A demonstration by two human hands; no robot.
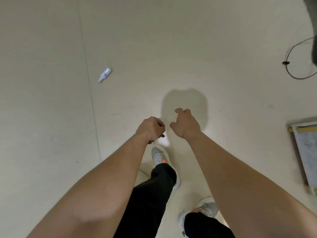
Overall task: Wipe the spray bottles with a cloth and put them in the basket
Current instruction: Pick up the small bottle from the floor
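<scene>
A small white spray bottle (105,74) with a blue label lies on its side on the pale floor, far ahead and to the left of both hands. My left hand (151,128) is curled round something dark, of which only a small bit pokes out below the fingers; I cannot tell what it is. My right hand (185,123) hangs beside it with loosely curled fingers and holds nothing. No basket is in view.
I stand on a pale floor (171,48) with a thin seam (89,83) running down the left. My legs in black trousers and grey shoes (158,156) are below. A black cable (291,59) lies at the upper right. A framed grey panel (305,152) sits at the right edge.
</scene>
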